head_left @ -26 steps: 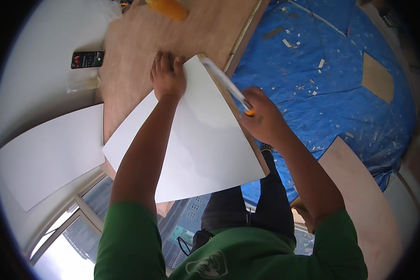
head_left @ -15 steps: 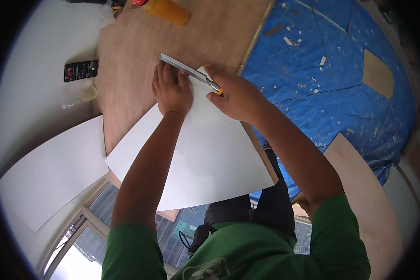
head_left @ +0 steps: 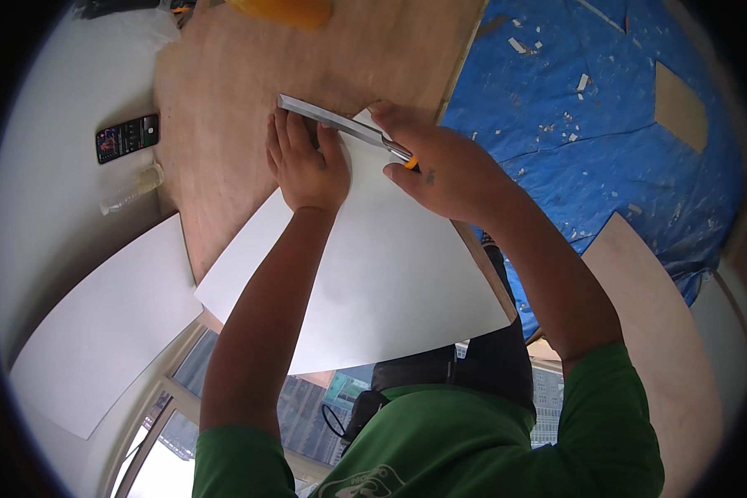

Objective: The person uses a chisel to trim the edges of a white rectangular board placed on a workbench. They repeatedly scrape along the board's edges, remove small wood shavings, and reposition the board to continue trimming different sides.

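A white sheet or board (head_left: 390, 266) lies on the wooden worktop, its narrow end away from me and its wide edge by my waist. Across that narrow end runs a metal straightedge (head_left: 332, 119), slanting from upper left to lower right. My left hand (head_left: 309, 170) presses down with spread fingers, their tips against the straightedge. At its right end, my right hand (head_left: 448, 170) is closed round a silver and orange utility knife (head_left: 405, 154). The knife's tip meets the straightedge; whether its blade touches the sheet is hidden.
The plywood worktop (head_left: 224, 124) ends at a blue sheet (head_left: 548, 166) strewn with scraps. A phone (head_left: 127, 139) and clear bottle (head_left: 133, 189) are at left. Another white board (head_left: 108, 319) lies lower left, a pale board (head_left: 651, 324) at right. An orange container (head_left: 286, 10) sits at the far edge.
The view has shifted slightly, so the surroundings sit differently in the picture. My right hand with the utility knife has moved a little rightward from my left hand, which stays on the straightedge.
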Motion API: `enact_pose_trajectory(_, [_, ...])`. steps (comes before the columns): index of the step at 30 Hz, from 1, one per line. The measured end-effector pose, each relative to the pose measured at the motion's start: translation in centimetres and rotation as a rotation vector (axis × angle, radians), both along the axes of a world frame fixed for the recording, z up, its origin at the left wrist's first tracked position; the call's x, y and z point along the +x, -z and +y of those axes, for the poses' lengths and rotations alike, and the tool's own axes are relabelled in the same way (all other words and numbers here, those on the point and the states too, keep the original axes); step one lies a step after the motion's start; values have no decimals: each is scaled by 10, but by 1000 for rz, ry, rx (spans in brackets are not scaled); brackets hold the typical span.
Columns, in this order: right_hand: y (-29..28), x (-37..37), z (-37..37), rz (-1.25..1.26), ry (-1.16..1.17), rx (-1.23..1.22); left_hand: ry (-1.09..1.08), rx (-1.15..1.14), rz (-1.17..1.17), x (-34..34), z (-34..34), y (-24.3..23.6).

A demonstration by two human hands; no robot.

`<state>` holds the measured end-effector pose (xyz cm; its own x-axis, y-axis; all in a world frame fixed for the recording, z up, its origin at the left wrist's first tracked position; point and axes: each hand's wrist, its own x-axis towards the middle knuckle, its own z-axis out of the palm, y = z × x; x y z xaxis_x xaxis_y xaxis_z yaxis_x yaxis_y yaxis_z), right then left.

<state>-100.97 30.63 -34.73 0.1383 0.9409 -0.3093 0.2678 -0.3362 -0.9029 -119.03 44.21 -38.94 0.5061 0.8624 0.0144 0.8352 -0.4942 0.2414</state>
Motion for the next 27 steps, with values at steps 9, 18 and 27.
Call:
enact_pose_trajectory(9, [-5, 3, -27, 7, -64, -152, -22, -48, 13, -2, 1, 0])
enact_pose_trajectory(18, [-18, 1, -80, 109, 35, -178, -77, -80, -8, 3, 0, -3])
enact_pose_trajectory(27, [-14, 6, -117, 271, 226, -281, -99, -85, 13, 6, -2, -5])
